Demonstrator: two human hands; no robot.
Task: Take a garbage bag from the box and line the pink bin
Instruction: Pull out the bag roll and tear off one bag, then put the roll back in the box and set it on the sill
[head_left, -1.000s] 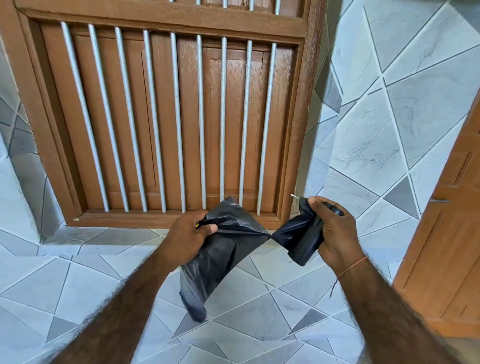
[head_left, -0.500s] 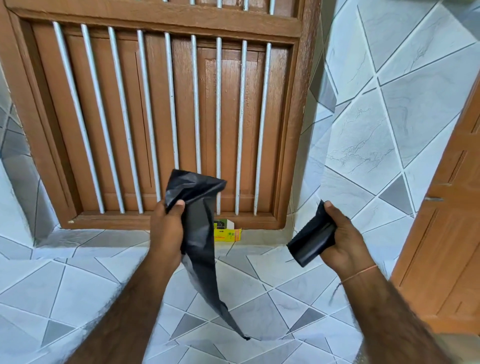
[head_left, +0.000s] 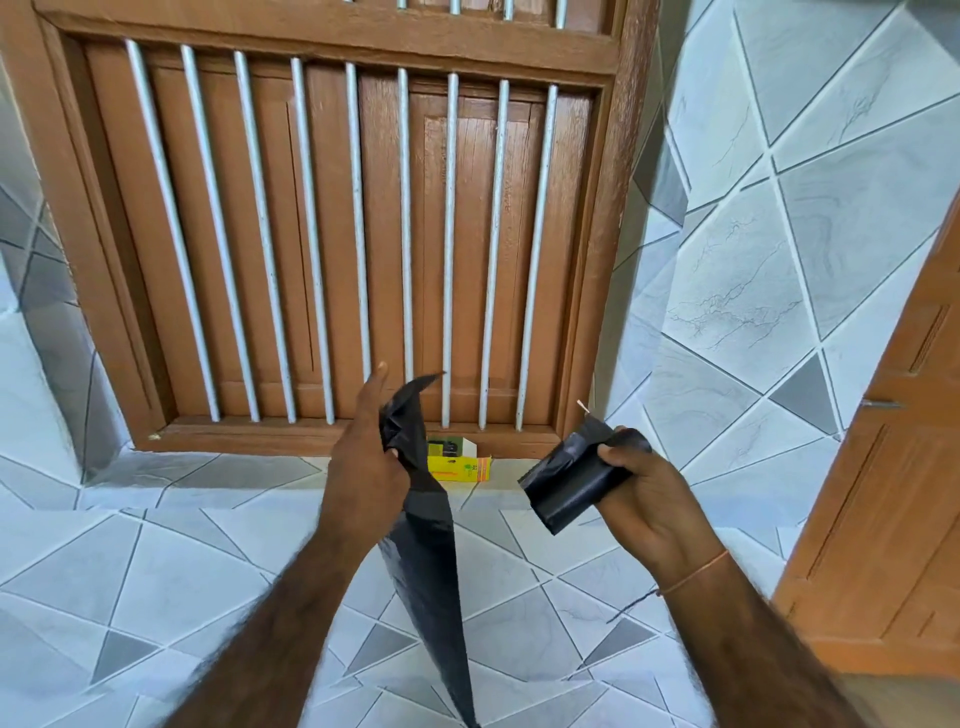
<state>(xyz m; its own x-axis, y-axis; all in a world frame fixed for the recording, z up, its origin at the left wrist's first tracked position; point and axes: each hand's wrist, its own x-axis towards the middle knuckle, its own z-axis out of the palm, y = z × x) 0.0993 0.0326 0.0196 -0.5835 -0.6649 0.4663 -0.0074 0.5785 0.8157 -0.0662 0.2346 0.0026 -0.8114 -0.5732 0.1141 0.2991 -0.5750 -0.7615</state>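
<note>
My left hand (head_left: 366, 462) grips the top of a single black garbage bag (head_left: 431, 571), which hangs down long and narrow over the tiled floor. To its right, my right hand (head_left: 644, 499) is closed around a black roll of garbage bags (head_left: 574, 483); the roll and the loose bag are apart. A yellow box (head_left: 460, 462) lies on the floor between my hands, against the base of the wooden frame, with its flap open. No pink bin is in view.
A brown wooden window frame with grey metal bars (head_left: 358, 234) fills the wall ahead. Grey and white tiles (head_left: 779, 260) cover the walls and floor. A wooden door (head_left: 893, 493) stands at the right edge.
The bag tore free from the roll a second ago. Since then my left hand has shifted right with it and the bag hangs straighter. My right hand has barely moved.
</note>
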